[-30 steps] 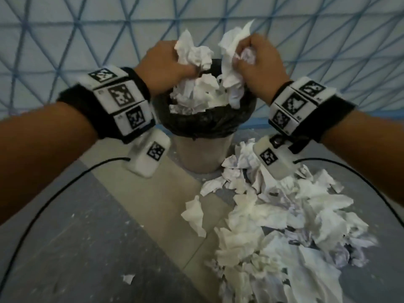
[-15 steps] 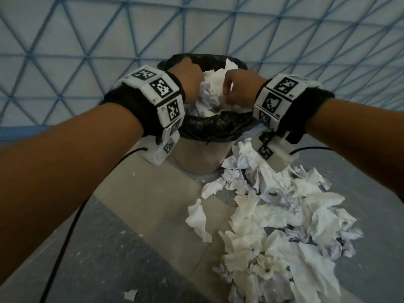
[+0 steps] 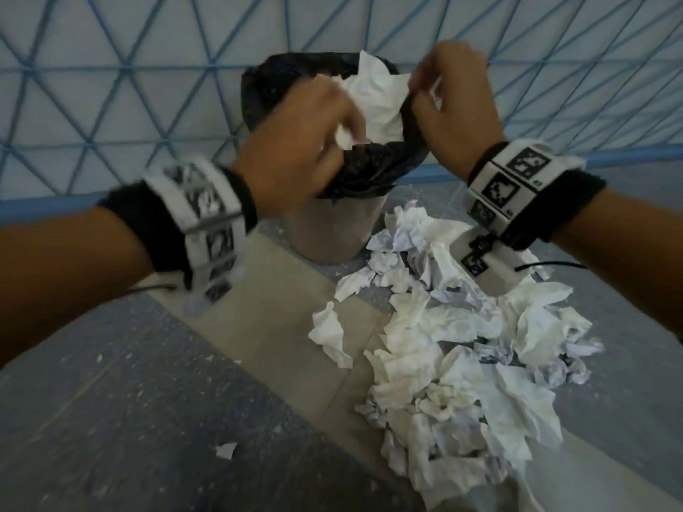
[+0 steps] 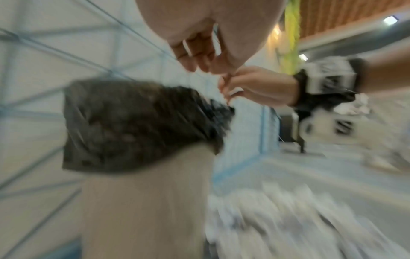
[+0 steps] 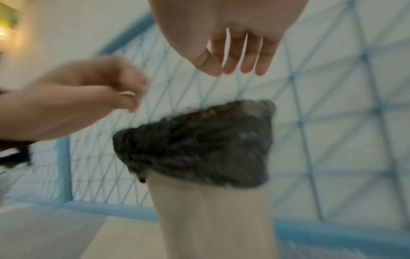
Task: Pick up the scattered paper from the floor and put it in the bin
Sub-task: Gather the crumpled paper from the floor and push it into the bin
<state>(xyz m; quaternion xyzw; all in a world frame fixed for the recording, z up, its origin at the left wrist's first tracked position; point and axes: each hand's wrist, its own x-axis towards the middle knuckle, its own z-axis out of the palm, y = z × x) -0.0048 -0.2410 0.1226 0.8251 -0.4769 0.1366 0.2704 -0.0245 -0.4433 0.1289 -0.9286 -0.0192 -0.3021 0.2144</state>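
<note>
A beige bin (image 3: 332, 234) with a black liner (image 3: 369, 171) stands against the wall, with crumpled white paper (image 3: 377, 94) sticking out of its top. My left hand (image 3: 332, 131) hovers blurred over the near left rim, fingers loosely curled. The left wrist view shows the left hand (image 4: 197, 61) empty. My right hand (image 3: 425, 86) hangs above the right rim. In the right wrist view the right hand (image 5: 235, 66) has straight fingers and holds nothing above the bin (image 5: 210, 219). A big pile of crumpled paper (image 3: 443, 345) lies on the floor to the bin's right.
A single crumpled sheet (image 3: 329, 334) lies left of the pile, and a small scrap (image 3: 225, 450) lies nearer me. Behind the bin stands a pale wall with blue netting (image 3: 148, 86). The floor (image 3: 129, 382) has grey and beige tiles. Thin cables hang from both wrists.
Both hands carried handfuls of paper over the bin and pushed them in. Now they have let go and lifted off, and the paper stays in the bin.
</note>
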